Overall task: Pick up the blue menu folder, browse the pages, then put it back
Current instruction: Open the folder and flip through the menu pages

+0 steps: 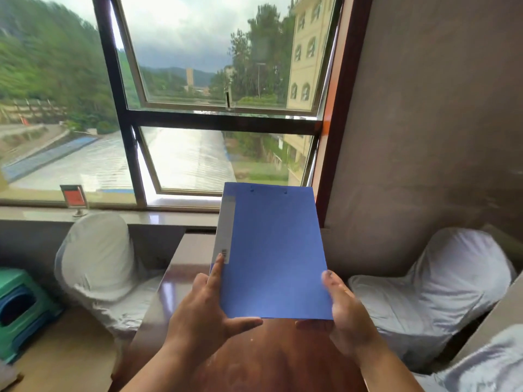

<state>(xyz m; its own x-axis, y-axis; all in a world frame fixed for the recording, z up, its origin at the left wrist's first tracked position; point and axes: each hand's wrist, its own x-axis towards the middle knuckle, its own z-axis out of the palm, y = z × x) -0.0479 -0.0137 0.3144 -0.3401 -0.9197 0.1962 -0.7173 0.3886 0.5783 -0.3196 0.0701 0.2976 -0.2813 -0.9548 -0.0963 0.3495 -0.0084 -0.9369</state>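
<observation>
Step in hand: I judged the pick-up done. The folder (pixel 271 250) was raised and closed, and I could not tell whether browsing was still to come.
Folder position: held off the surface (pixel 254 357), long side running away from me, far end tipped up toward the window, spine on the left.
Left hand (pixel 198 309): released in form, not curled. The index finger lay straight along the spine, and the thumb stretched under the bottom edge, bracing that corner.
Right hand (pixel 345 315): grasping the lower right corner, thumb on the cover, fingers curled beneath.
Next move, if browsing: the free edge was on the right, so my right thumb would have to slip under the cover and lift it. Meanwhile the left hand should steady the spine.
Next move, if returning: lower it flat and let go with both hands.
Folder material: stiff board or plastic, matte blue, flat and rectangular with square corners. A grey label strip (pixel 225 222) ran down the spine, and two small rivets (pixel 252 189) sat near the far end.
Surface: dark brown, glossy, reflective; a closed cover might slide on it.
Surroundings: chairs in loose white cloth covers stood on the left (pixel 96 256) and right (pixel 441 278).
</observation>
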